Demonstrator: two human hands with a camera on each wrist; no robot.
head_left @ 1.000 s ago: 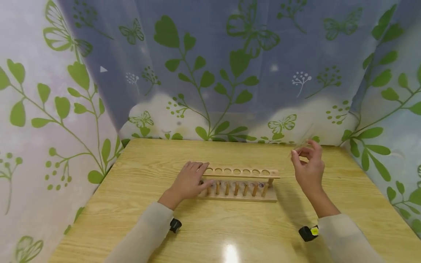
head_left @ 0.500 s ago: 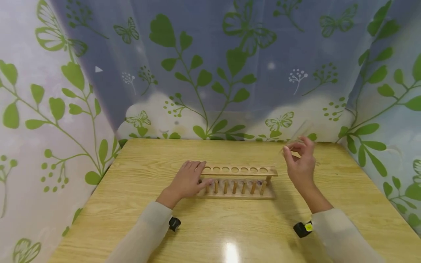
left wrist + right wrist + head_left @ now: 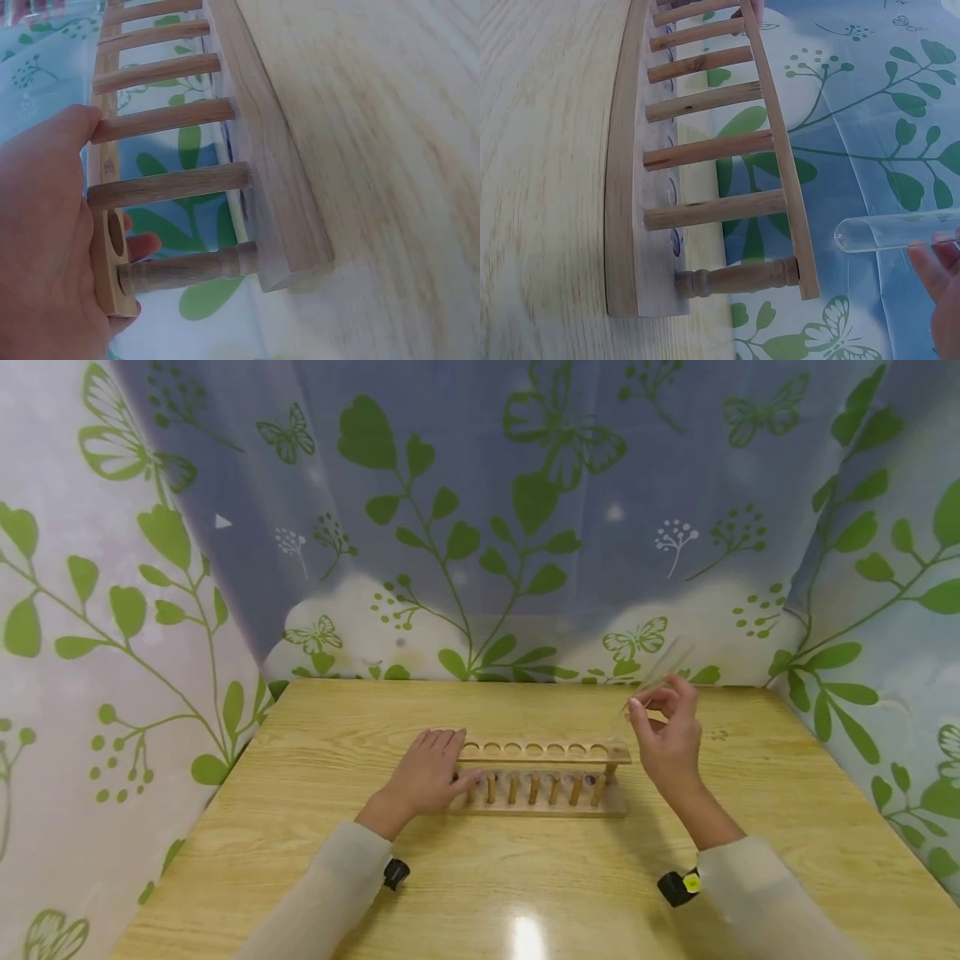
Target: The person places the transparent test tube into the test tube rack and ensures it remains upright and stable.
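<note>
A wooden test tube rack (image 3: 618,752) stands upright on the table, with a row of round holes in its top bar and a row of pegs. My left hand (image 3: 416,774) grips the left end of the top bar; in the left wrist view the thumb lies on the near side and fingertips show behind. Beyond the rack's right end, my right hand (image 3: 671,747) pinches a clear glass test tube (image 3: 892,231) between thumb and fingers. The tube is tilted, its rounded end pointing toward the rack's top bar in the right wrist view.
The wood-grain table (image 3: 450,893) reaches back to a leaf-and-butterfly patterned curtain (image 3: 450,527), which also hangs along both sides. Shallow round recesses (image 3: 676,241) line the rack's base behind the pegs.
My right hand has moved left with the test tube, coming closer to the right end of the rack. The left hand keeps its grip on the rack.
</note>
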